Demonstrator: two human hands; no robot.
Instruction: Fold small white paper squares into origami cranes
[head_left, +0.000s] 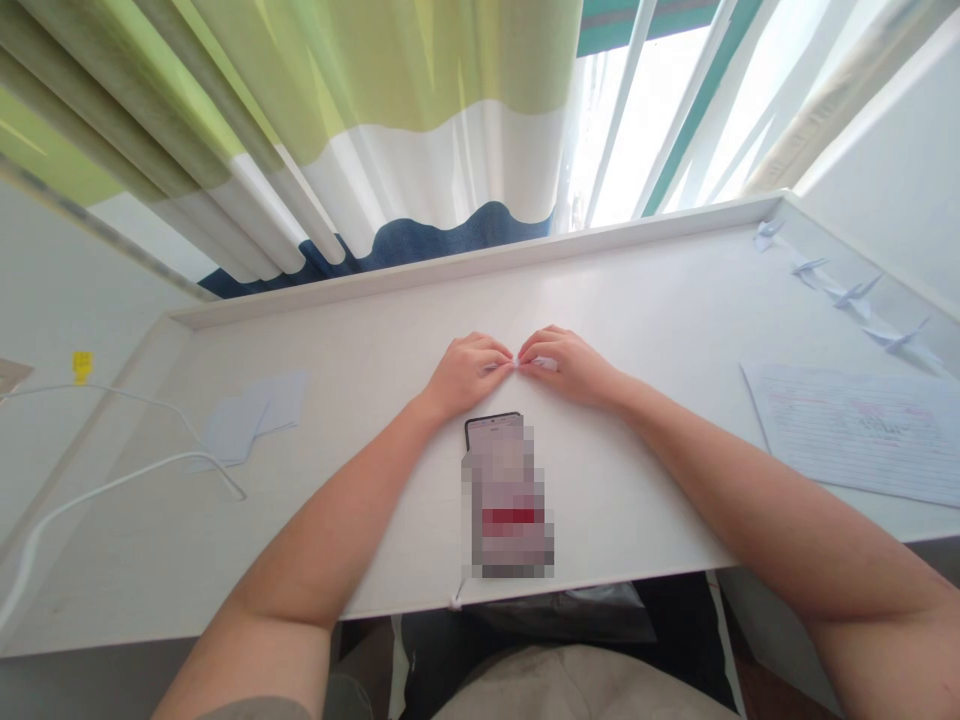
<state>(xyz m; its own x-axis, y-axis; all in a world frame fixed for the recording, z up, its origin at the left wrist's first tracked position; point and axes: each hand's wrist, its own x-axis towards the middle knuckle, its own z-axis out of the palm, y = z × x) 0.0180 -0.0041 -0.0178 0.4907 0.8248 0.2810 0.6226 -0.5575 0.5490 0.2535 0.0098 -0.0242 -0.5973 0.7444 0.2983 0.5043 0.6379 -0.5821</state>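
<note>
My left hand (466, 372) and my right hand (568, 366) meet over the middle of the white desk (390, 520). Between their pinched fingertips is a small folded piece of white paper (515, 364), mostly covered by the fingers, so its shape is hard to make out. Thumbs and forefingers of both hands press on it from either side. Just in front of my hands lies a phone (508, 490), face up, its screen largely blurred out. My forearms rest to the left and right of the phone.
Several folded white paper figures (855, 292) line the right edge. A lined, written sheet (862, 430) lies nearer on that side. Loose paper pieces (236, 425) and a white cable (127, 485) are at left. A raised rim (480, 258) borders the back, below the curtain (442, 160).
</note>
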